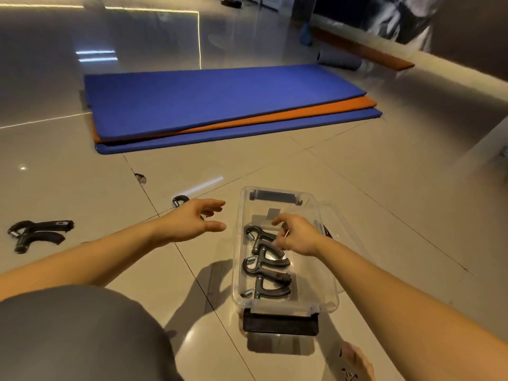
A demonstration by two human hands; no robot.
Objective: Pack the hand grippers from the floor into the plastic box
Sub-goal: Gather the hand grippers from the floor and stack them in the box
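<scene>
On the tiled floor (275,166) just ahead of the person's knees stands the clear plastic box (324,303), lid off and long side running away from the camera, so both arms can reach in from above; three hand grippers (265,266) lie inside it in a row, their springs turned to the left and their handles overlapping, which I judge is a way of nesting them to save room. Over the far end of that row hangs the right hand (295,237), its grip narrow, fingers curled down toward the farthest gripper; whether it is pinching that gripper or has just let go I cannot tell, since the fingertips hide the contact. Outside the box, the left hand (198,221) reaches over the floor with its grip wide and holding nothing, thumb and fingers spread; it sits just above a loose gripper (180,200) that shows beyond the wrist, and that looks like the next one to be fetched. Well apart to the left lie two more floor grippers (38,233), touching each other; so the packing seems about half done. No brand, label or writing can be read anywhere; a small pale patch on one handle is too blurred to make out. Behind lie stacked blue and orange mats (220,105).
</scene>
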